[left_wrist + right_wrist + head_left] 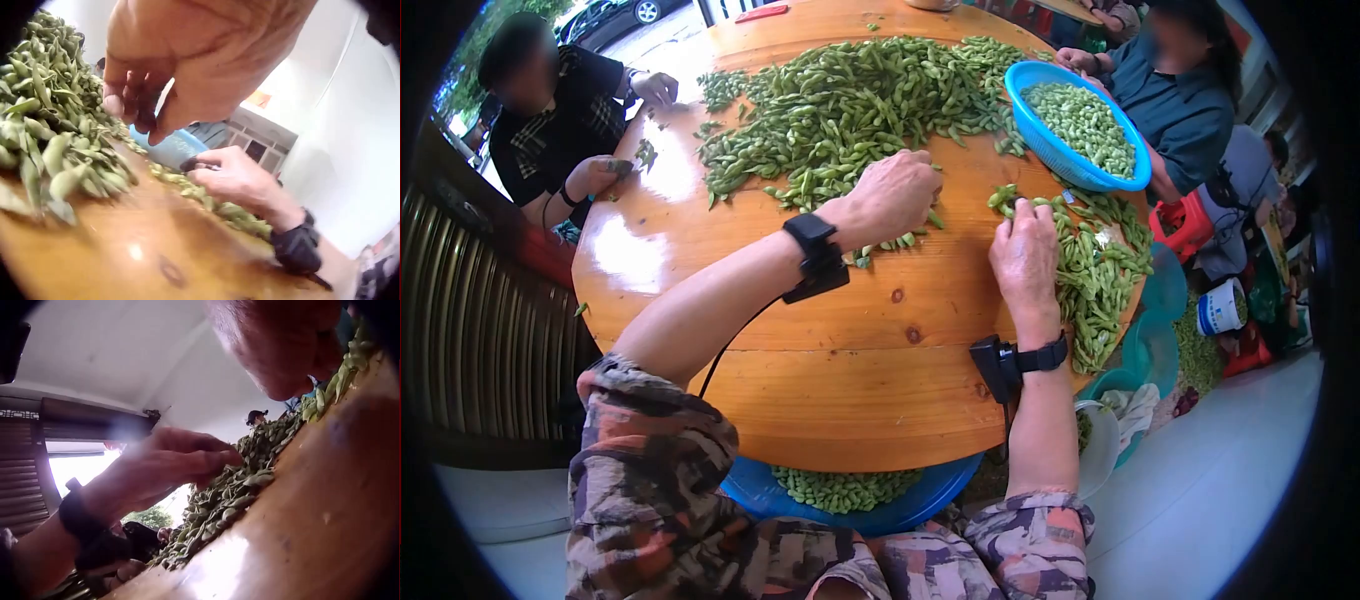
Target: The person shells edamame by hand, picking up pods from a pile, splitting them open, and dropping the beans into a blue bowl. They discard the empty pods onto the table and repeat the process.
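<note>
Roadside room, car [607, 19] outside

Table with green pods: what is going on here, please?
A person's left grip is at the near edge of the big pod pile, the right grip at the smaller pile. Whether either holds anything is unclear. A blue basket contains green beans. A second person and a third are at the table.
</note>
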